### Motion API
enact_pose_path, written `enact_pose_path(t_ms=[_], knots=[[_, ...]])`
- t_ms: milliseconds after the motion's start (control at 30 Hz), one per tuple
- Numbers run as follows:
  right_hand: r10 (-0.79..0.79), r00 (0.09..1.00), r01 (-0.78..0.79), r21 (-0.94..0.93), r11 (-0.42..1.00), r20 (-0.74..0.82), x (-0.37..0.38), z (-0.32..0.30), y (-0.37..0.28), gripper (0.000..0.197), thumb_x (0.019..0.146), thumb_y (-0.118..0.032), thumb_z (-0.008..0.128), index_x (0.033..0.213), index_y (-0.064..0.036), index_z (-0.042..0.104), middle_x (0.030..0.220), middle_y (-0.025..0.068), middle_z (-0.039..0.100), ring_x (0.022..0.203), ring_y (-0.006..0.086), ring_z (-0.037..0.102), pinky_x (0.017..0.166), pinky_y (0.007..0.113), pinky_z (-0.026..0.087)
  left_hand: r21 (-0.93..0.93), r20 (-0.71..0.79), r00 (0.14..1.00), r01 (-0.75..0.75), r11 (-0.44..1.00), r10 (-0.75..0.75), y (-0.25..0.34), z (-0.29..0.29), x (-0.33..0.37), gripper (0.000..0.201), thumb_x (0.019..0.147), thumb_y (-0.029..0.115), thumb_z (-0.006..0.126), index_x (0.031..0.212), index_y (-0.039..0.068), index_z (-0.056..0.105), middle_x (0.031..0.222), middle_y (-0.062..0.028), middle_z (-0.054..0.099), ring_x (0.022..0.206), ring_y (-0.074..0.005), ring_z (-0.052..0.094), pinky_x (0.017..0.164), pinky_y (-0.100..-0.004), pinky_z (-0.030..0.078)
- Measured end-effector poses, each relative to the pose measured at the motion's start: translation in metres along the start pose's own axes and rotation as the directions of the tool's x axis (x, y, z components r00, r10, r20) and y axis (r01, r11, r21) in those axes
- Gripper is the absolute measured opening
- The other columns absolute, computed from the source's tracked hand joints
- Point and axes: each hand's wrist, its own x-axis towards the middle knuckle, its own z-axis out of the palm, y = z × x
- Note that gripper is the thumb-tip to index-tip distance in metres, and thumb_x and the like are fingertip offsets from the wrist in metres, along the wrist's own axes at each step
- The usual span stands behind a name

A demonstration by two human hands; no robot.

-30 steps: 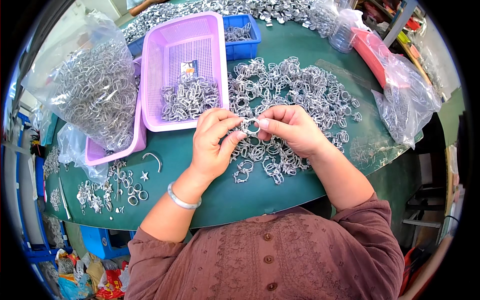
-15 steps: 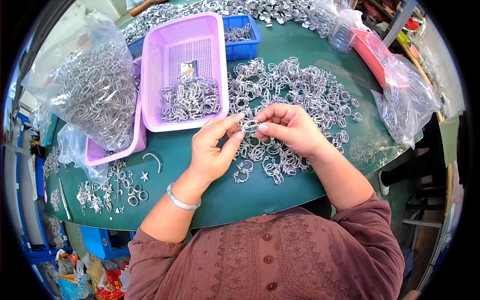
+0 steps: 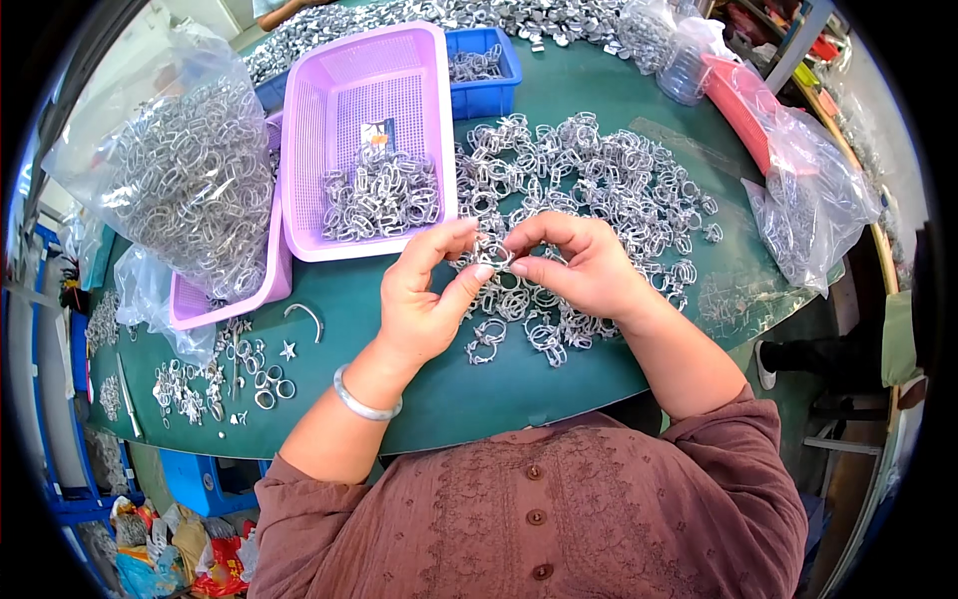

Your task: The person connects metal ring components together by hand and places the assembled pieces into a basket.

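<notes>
A silver-grey metal ring (image 3: 496, 252) is held up over the near left side of a large heap of similar metal rings (image 3: 624, 185). My left hand (image 3: 424, 295) pinches it from the left between thumb and fingers. From the other side, the thumb and forefinger of my right hand (image 3: 589, 268) close on the same ring. The ring's fine details are too small to make out. Just beyond my left hand stands a lilac plastic basket (image 3: 296, 130), with a smaller pile of rings (image 3: 381, 200) in its near end.
A clear bag of rings (image 3: 190, 170) rests in another lilac basket (image 3: 277, 275) at left. Loose rings and a star piece (image 3: 288, 350) lie near a pointed tool (image 3: 130, 399). Blue bins (image 3: 489, 100) stand behind; a red basket (image 3: 738, 110) and plastic bag (image 3: 813, 220) are right.
The ring has turned slightly between my fingertips, and my right fingers have shifted their grip a little. At the far right edge, part of another person has come into view.
</notes>
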Motion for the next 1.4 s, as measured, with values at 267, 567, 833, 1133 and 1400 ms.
enact_pose_path(t_ms=[267, 567, 833, 1133, 1400], knots=[[-0.062, 0.998, 0.062, -0.012, 0.998, -0.009, 0.0002, -0.0012, 0.0049, 0.024, 0.073, 0.001, 0.064, 0.095, 0.0001, 0.058, 0.085, 0.0047, 0.061, 0.078, 0.011, 0.058, 0.072, 0.025, 0.047, -0.185, 0.071, 0.997, 0.05, 0.981, -0.037, 0.0048, 0.0017, 0.0012, 0.065, 0.076, -0.006, 0.06, 0.131, 0.002, 0.028, 0.102, -0.0119, 0.059, 0.094, -0.0146, 0.052, 0.086, -0.0269, 0.037], [-0.096, 0.995, 0.096, 0.01, 0.995, -0.016, 0.0005, -0.0012, 0.0065, 0.029, 0.072, 0.003, 0.063, 0.101, 0.0008, 0.055, 0.086, 0.0041, 0.06, 0.079, 0.0105, 0.057, 0.073, 0.024, 0.047, -0.129, 0.091, 0.996, 0.032, 0.991, -0.02, 0.0029, -0.0011, 0.0017, 0.067, 0.074, -0.006, 0.061, 0.132, 0.002, 0.028, 0.103, -0.0127, 0.058, 0.097, -0.0152, 0.052, 0.087, -0.0274, 0.037], [-0.096, 0.995, 0.096, 0.041, 0.995, -0.02, -0.0003, -0.0015, 0.0052, 0.033, 0.074, 0.004, 0.061, 0.105, 0.0012, 0.054, 0.089, 0.0043, 0.059, 0.082, 0.0104, 0.056, 0.075, 0.025, 0.046, -0.143, 0.101, 0.993, 0.076, 0.987, -0.062, 0.0016, -0.0011, 0.0013, 0.065, 0.074, -0.008, 0.06, 0.131, 0.001, 0.03, 0.105, -0.0133, 0.057, 0.098, -0.0166, 0.053, 0.088, -0.0283, 0.04], [-0.094, 0.995, 0.096, 0.086, 0.992, -0.031, -0.0008, -0.0014, 0.005, 0.033, 0.075, 0.004, 0.06, 0.107, 0.0018, 0.053, 0.09, 0.0047, 0.059, 0.084, 0.0108, 0.056, 0.077, 0.025, 0.046, -0.189, 0.082, 0.99, 0.131, 0.973, -0.117, 0.0048, 0.0012, 0.0016, 0.057, 0.074, -0.006, 0.061, 0.126, 0.0, 0.039, 0.104, -0.0146, 0.06, 0.101, -0.0187, 0.055, 0.086, -0.0286, 0.043], [-0.112, 0.993, 0.114, 0.074, 0.991, -0.024, -0.0016, -0.0018, 0.003, 0.034, 0.074, 0.0, 0.063, 0.107, 0.0013, 0.054, 0.09, 0.0049, 0.059, 0.082, 0.0108, 0.056, 0.076, 0.025, 0.046, -0.103, 0.116, 0.987, 0.119, 0.988, -0.107, 0.0064, -0.0016, 0.0008, 0.06, 0.073, -0.008, 0.062, 0.127, 0.0, 0.037, 0.107, -0.013, 0.058, 0.101, -0.0172, 0.054, 0.088, -0.0288, 0.041]])
